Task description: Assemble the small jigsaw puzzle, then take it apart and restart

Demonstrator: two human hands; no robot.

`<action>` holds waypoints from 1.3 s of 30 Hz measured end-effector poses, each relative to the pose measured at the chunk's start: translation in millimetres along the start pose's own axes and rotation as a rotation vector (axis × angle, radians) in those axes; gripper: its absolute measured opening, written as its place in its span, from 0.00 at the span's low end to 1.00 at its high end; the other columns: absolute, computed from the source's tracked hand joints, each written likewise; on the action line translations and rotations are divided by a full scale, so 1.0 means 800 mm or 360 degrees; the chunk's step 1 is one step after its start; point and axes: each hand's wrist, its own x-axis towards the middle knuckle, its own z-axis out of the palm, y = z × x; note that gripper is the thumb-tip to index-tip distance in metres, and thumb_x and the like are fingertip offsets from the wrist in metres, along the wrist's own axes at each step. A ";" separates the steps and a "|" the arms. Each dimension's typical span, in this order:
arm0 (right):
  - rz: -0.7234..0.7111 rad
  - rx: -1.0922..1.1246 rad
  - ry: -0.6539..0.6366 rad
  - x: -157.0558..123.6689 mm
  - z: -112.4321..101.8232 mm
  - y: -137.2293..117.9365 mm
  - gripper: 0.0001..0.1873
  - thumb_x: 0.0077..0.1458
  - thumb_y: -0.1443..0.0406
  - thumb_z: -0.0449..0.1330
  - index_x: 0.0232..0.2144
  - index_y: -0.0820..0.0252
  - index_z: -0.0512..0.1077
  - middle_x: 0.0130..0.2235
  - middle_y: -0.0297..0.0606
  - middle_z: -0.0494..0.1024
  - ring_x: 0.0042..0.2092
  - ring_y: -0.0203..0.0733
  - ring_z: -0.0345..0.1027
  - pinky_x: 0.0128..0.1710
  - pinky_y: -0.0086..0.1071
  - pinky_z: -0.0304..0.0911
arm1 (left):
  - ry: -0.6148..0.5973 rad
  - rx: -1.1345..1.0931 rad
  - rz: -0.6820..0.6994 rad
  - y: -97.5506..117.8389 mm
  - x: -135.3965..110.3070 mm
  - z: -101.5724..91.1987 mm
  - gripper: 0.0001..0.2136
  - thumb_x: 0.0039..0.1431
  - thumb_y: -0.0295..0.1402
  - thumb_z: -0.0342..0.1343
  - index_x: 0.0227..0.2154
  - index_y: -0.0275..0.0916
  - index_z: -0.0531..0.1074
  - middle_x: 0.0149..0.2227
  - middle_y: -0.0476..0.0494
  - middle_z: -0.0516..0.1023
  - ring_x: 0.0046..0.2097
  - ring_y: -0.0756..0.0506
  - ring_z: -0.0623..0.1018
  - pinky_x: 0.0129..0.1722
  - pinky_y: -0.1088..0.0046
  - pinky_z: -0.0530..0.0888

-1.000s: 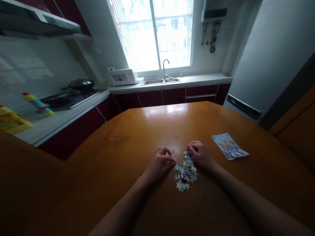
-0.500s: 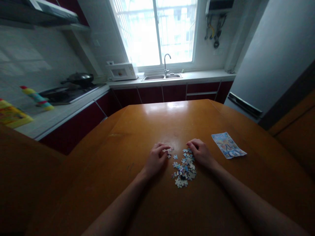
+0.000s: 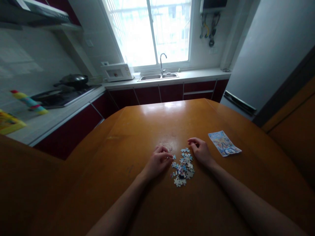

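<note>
A loose heap of jigsaw puzzle pieces (image 3: 183, 168), mostly pale blue and white, lies on the brown table between my hands. My left hand (image 3: 158, 161) is left of the heap, fingers half bent and apart, its fingertips at a single light-blue puzzle piece (image 3: 174, 157). Some small pinkish pieces (image 3: 169, 149) lie just beyond those fingers, partly covered by them. To the right of the heap, my right hand (image 3: 201, 151) rests on its side with loosely curled fingers, and I see nothing held in it.
A printed picture sheet (image 3: 224, 143) lies right of my right hand on the wooden table (image 3: 118, 137). Behind the table are a sink (image 3: 151, 77), a microwave (image 3: 117, 72) and a stove with a wok (image 3: 73, 79). A refrigerator (image 3: 261, 62) stands at the right.
My left hand has moved right and slightly nearer, from the pinkish pieces to the light-blue piece. My right hand's fingers have loosened a little away from the heap. The view has shifted slightly.
</note>
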 end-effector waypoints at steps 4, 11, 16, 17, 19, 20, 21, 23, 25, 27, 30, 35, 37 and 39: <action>0.0019 -0.0007 0.0021 -0.002 -0.002 0.000 0.13 0.56 0.64 0.54 0.36 0.61 0.77 0.36 0.43 0.81 0.39 0.46 0.74 0.40 0.38 0.67 | -0.0168 0.0032 0.0046 0.003 -0.001 -0.004 0.05 0.60 0.37 0.63 0.37 0.48 0.82 0.41 0.43 0.74 0.48 0.42 0.69 0.52 0.60 0.69; -0.0003 -0.0073 -0.0011 -0.002 -0.004 0.000 0.12 0.55 0.65 0.54 0.37 0.60 0.77 0.37 0.42 0.81 0.40 0.45 0.74 0.42 0.37 0.67 | -0.0261 0.0020 0.0144 0.011 -0.001 -0.007 0.06 0.57 0.37 0.66 0.38 0.48 0.81 0.44 0.43 0.75 0.51 0.41 0.68 0.54 0.58 0.69; -0.0014 -0.0084 -0.0006 -0.002 -0.004 0.000 0.13 0.53 0.66 0.54 0.36 0.61 0.78 0.36 0.43 0.81 0.39 0.45 0.74 0.42 0.37 0.67 | -0.0145 -0.0058 0.0053 0.014 0.001 -0.007 0.03 0.59 0.33 0.63 0.31 0.41 0.78 0.44 0.43 0.75 0.51 0.41 0.69 0.56 0.58 0.67; -0.0015 -0.0083 -0.0007 -0.002 -0.004 0.000 0.13 0.53 0.66 0.54 0.36 0.62 0.78 0.36 0.43 0.81 0.39 0.45 0.74 0.42 0.37 0.67 | -0.0146 -0.0064 0.0033 0.014 0.001 -0.007 0.04 0.60 0.33 0.62 0.31 0.40 0.77 0.43 0.42 0.75 0.51 0.41 0.69 0.56 0.58 0.66; -0.0021 -0.0086 -0.0013 -0.002 -0.004 -0.002 0.13 0.53 0.66 0.54 0.36 0.62 0.78 0.36 0.43 0.81 0.39 0.45 0.74 0.42 0.37 0.67 | -0.0162 -0.0052 0.0006 0.013 0.003 -0.008 0.06 0.61 0.33 0.60 0.30 0.39 0.76 0.42 0.42 0.75 0.50 0.41 0.69 0.55 0.58 0.66; -0.0024 -0.0089 -0.0016 -0.002 -0.004 -0.002 0.13 0.53 0.66 0.54 0.36 0.62 0.78 0.36 0.43 0.81 0.39 0.45 0.74 0.42 0.37 0.67 | -0.0169 -0.0038 -0.0001 0.012 0.003 -0.008 0.07 0.62 0.34 0.59 0.29 0.39 0.76 0.42 0.42 0.75 0.50 0.42 0.69 0.55 0.58 0.66; -0.0027 -0.0093 -0.0020 -0.002 -0.004 -0.003 0.13 0.54 0.66 0.54 0.36 0.62 0.78 0.37 0.43 0.81 0.39 0.45 0.74 0.42 0.37 0.67 | -0.0170 -0.0022 -0.0001 0.010 0.003 -0.007 0.07 0.62 0.34 0.60 0.29 0.39 0.76 0.42 0.42 0.75 0.50 0.41 0.69 0.55 0.58 0.66; -0.0031 -0.0105 -0.0023 -0.002 -0.004 -0.003 0.13 0.54 0.66 0.54 0.36 0.61 0.78 0.36 0.42 0.81 0.39 0.45 0.74 0.41 0.37 0.67 | -0.0129 0.0005 0.0014 0.007 0.003 -0.005 0.07 0.62 0.34 0.60 0.28 0.39 0.75 0.43 0.42 0.74 0.50 0.42 0.69 0.55 0.59 0.66; -0.0030 -0.0112 -0.0027 -0.002 -0.004 -0.003 0.13 0.54 0.66 0.54 0.36 0.61 0.78 0.36 0.42 0.81 0.40 0.45 0.74 0.42 0.37 0.67 | -0.0033 0.0040 0.0037 0.003 0.002 -0.003 0.07 0.63 0.34 0.59 0.30 0.39 0.75 0.43 0.42 0.74 0.50 0.42 0.69 0.54 0.60 0.67; -0.0027 -0.0108 -0.0022 -0.001 -0.004 -0.003 0.12 0.54 0.66 0.54 0.36 0.61 0.78 0.37 0.42 0.82 0.40 0.45 0.75 0.42 0.37 0.67 | 0.0058 0.0121 0.0077 0.001 -0.001 -0.001 0.05 0.63 0.33 0.58 0.31 0.39 0.75 0.43 0.42 0.73 0.49 0.42 0.69 0.53 0.61 0.68; -0.0027 -0.0104 -0.0022 -0.001 -0.005 -0.004 0.12 0.54 0.66 0.54 0.35 0.61 0.78 0.36 0.42 0.82 0.39 0.45 0.75 0.42 0.37 0.67 | 0.0038 0.0280 0.0171 0.004 -0.006 -0.001 0.03 0.63 0.32 0.59 0.33 0.41 0.75 0.45 0.43 0.74 0.50 0.42 0.67 0.53 0.62 0.67; -0.0039 -0.0114 -0.0040 -0.002 -0.006 -0.004 0.12 0.54 0.66 0.54 0.34 0.60 0.78 0.36 0.41 0.82 0.39 0.44 0.75 0.42 0.36 0.67 | -0.0177 0.0214 0.0219 0.022 -0.017 -0.015 0.06 0.63 0.36 0.58 0.32 0.42 0.77 0.49 0.43 0.72 0.54 0.41 0.66 0.56 0.61 0.66; -0.0038 -0.0120 -0.0046 -0.002 -0.006 -0.003 0.12 0.54 0.66 0.54 0.34 0.60 0.78 0.37 0.42 0.82 0.39 0.45 0.75 0.42 0.36 0.67 | -0.0172 0.0085 0.0180 0.025 -0.018 -0.022 0.09 0.64 0.38 0.57 0.31 0.40 0.76 0.47 0.42 0.72 0.52 0.41 0.67 0.55 0.61 0.66; -0.0037 -0.0117 -0.0049 -0.002 -0.006 -0.003 0.12 0.53 0.66 0.54 0.34 0.60 0.78 0.36 0.42 0.82 0.39 0.45 0.74 0.42 0.36 0.67 | -0.0106 0.0026 0.0109 0.022 -0.017 -0.028 0.10 0.64 0.37 0.56 0.30 0.39 0.75 0.44 0.42 0.72 0.49 0.42 0.67 0.54 0.62 0.66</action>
